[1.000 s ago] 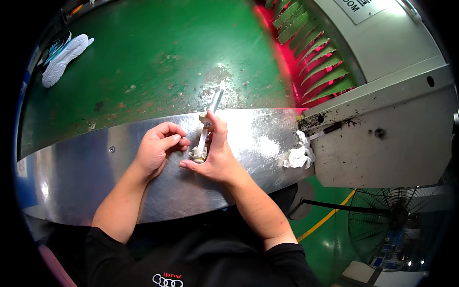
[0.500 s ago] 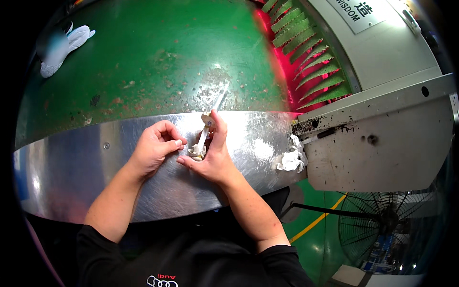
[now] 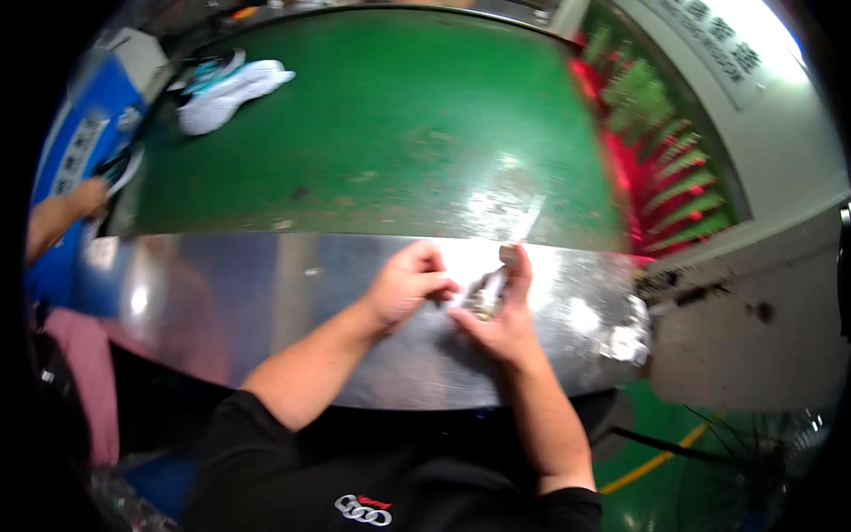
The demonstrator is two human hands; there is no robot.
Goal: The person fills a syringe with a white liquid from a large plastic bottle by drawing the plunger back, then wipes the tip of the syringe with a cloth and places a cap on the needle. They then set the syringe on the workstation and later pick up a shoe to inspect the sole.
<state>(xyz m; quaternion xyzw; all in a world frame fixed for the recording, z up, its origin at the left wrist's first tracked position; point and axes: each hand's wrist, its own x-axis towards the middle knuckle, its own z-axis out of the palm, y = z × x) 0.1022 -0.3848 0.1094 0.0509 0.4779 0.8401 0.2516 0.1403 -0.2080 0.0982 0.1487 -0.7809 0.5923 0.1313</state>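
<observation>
My right hand (image 3: pixel 507 324) is closed around a slim, pale stick-like tool (image 3: pixel 530 217), its clear end pointing away over the green belt. A small yellowish disc or knob (image 3: pixel 508 254) sits partway along the tool, and a crumpled, dirty-white bit (image 3: pixel 483 304) is at its near end by my thumb; motion blur hides its kind. Close by on the left, my left hand (image 3: pixel 403 288) has its thumb and fingers pinched together. Whatever they hold, if anything, is too small to make out. Both hands are above the metal ledge (image 3: pixel 355 355).
White sneakers (image 3: pixel 226 97) lie on the green conveyor belt (image 3: pixel 381 115) at the far left. At the left edge, another person's hand (image 3: pixel 87 197) holds a shoe (image 3: pixel 124 168). Green strips (image 3: pixel 683 191) hang across a red-lit machine opening. Crumpled white material (image 3: pixel 628 337) lies at the ledge's right end.
The view has swung left, so the scene sits farther right in the picture. The other person's hand and a blue machine have come into view. My hands keep nearly the same pose.
</observation>
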